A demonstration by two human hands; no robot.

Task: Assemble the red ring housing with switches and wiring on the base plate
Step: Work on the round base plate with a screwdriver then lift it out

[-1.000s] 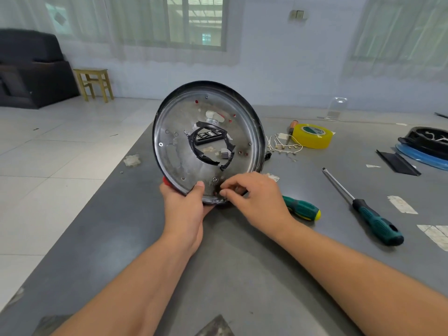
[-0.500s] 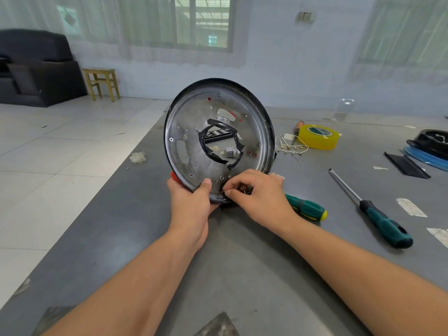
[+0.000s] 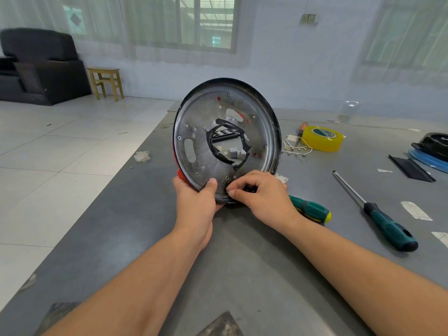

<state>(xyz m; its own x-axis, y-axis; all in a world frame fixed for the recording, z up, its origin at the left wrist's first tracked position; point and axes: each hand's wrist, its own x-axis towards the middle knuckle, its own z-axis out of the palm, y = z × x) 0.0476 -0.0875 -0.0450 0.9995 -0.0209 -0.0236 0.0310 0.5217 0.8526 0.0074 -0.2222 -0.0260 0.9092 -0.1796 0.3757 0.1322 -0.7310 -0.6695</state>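
Note:
A round metal base plate (image 3: 201, 132) stands on edge on the grey table, its flat face toward me. A black-taped central hole shows a small grey switch (image 3: 234, 152) behind it. A sliver of the red ring housing (image 3: 180, 175) peeks out at the plate's lower left edge. My left hand (image 3: 196, 202) grips the plate's bottom rim, thumb pressed on the face. My right hand (image 3: 260, 196) pinches something small at the bottom rim, just under a screw (image 3: 227, 177); what it pinches is hidden by the fingers.
A green-handled screwdriver (image 3: 311, 209) lies partly behind my right hand, a longer one (image 3: 378, 214) to the right. Yellow tape roll (image 3: 323, 138) and loose white wires (image 3: 294, 145) sit behind the plate. Black and blue parts (image 3: 429, 149) lie at the far right. The table's left edge drops to tiled floor.
My view has shifted slightly, so the plate sits further right in frame. Both hands keep the same hold at the bottom rim.

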